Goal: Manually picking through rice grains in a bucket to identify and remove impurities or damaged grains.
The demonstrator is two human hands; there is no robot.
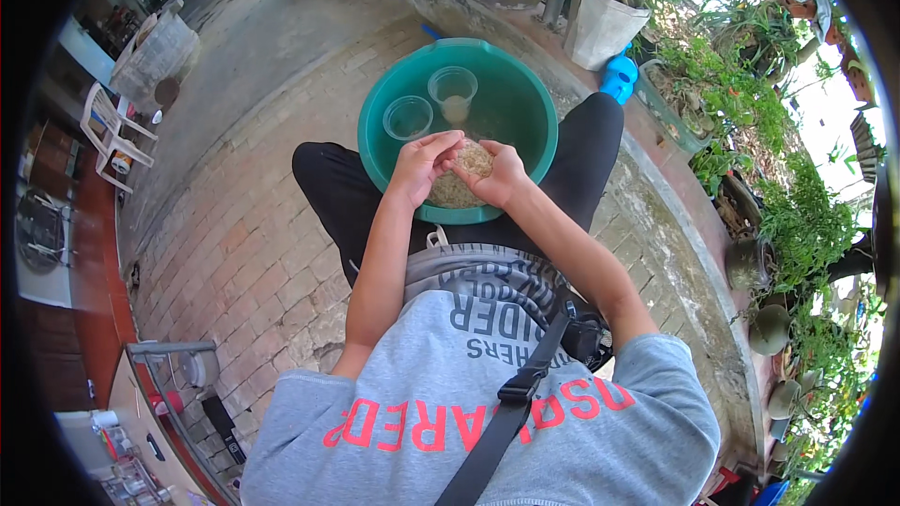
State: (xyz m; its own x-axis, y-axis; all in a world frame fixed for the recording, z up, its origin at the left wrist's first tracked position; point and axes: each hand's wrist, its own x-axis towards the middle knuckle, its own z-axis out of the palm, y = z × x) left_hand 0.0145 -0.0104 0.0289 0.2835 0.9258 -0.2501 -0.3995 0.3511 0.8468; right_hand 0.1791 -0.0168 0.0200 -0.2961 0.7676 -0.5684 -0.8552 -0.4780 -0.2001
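A green basin (531,112) sits between my legs, with a bed of pale tan grains (454,195), rice-like, at its near side. My right hand (503,175) is cupped over it, palm up, and carries a small heap of rice-like grains (473,160). Right beside that heap is my left hand (427,165), its fingers bent and pressed together; whatever they pinch is hidden. Farther inside the basin are a clear plastic cup (453,86) with something pale at its bottom and a shallow clear plastic tub (408,119).
Brick paving (253,253) surrounds me. Off to the left stand a white plastic chair (114,136) and a wood-framed cabinet (155,440). A low kerb (689,272) with potted plants (806,225) runs along the right, near a blue watering can (619,78) and a pale planter (600,23).
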